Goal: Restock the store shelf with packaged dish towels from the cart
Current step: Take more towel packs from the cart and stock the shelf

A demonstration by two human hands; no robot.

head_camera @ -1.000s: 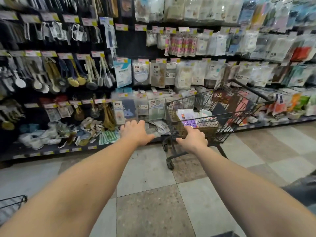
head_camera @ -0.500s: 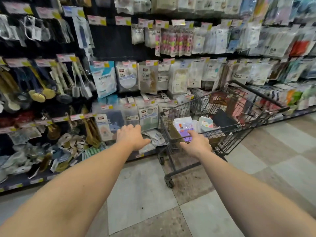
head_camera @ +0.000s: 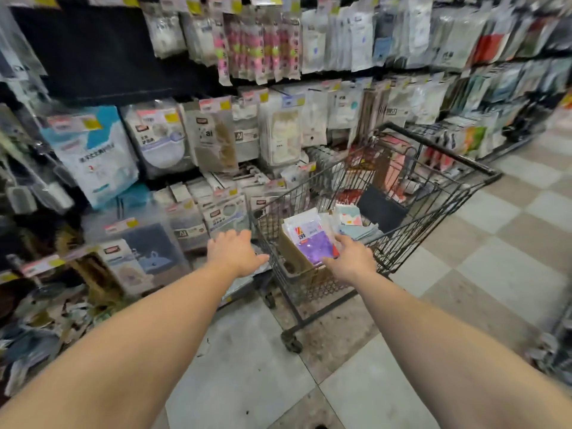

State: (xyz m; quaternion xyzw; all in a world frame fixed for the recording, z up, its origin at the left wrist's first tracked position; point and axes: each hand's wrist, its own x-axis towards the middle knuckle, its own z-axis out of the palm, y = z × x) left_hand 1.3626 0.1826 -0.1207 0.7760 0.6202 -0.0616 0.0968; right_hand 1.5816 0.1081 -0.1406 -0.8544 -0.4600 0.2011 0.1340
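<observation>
A black wire cart (head_camera: pixel 433 209) stands against the store shelf (head_camera: pixel 216 125). A cardboard box (head_camera: pixel 297 258) inside its near end holds packaged dish towels, with a purple package (head_camera: pixel 311 236) on top and pale blue ones (head_camera: pixel 353 224) beside it. My right hand (head_camera: pixel 349 258) reaches over the cart's near rim, fingers spread and touching the purple package's lower edge. To the left of the cart's corner, my left hand (head_camera: pixel 235 253) hovers with its fingers straight and holds nothing.
Hanging packets of towels and cloths fill the shelf pegs from left to right. Loose goods lie heaped on the bottom ledge (head_camera: pixel 46 320) at the left. Checkered floor tiles (head_camera: pixel 495 258) stretch right of the cart. Another rack's edge (head_camera: pixel 557 351) shows at the far right.
I have stepped closer to the cart and shelf. Both hands have moved forward; my right hand has gone over the cart's rim to the purple package.
</observation>
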